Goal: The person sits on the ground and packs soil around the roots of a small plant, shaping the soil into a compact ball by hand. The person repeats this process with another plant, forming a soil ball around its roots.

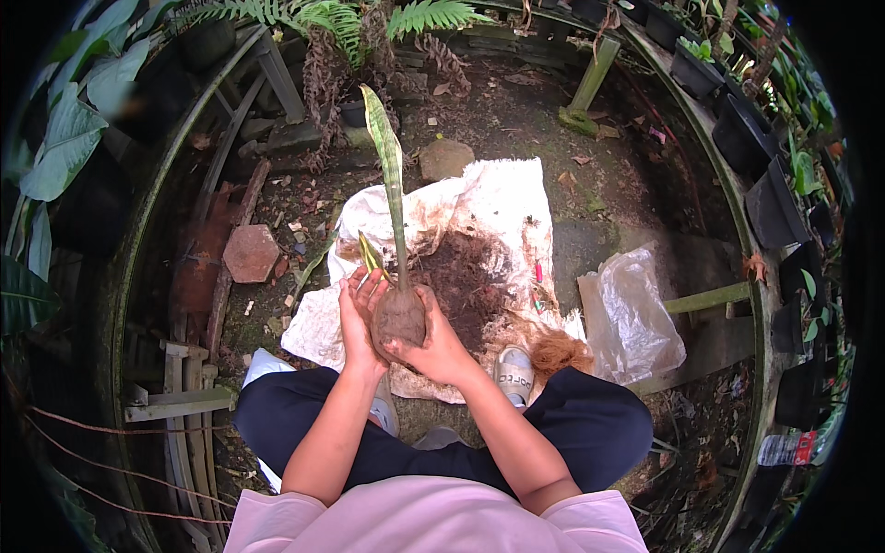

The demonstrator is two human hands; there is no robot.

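Observation:
Both my hands hold a ball of packed soil [399, 319] at the base of a snake plant [388, 166]. One tall variegated leaf rises from the ball, and a short yellow-edged leaf [371, 254] stands at its left. My left hand [361, 325] cups the ball's left side, with its fingers partly spread behind it. Against the right and lower front lies my right hand [439, 345], its thumb across the soil. Beyond and below them, dark loose soil [460, 283] is heaped on a white woven sack [515, 183] spread on the ground.
Brown coir fibre [559, 352] lies by my right shoe, beside a clear plastic bag [632, 318]. Small red and green items [538, 273] rest on the sack. A hexagonal paver [252, 254] is at left, a stone [446, 160] beyond. Black pots [776, 207] line the right frame.

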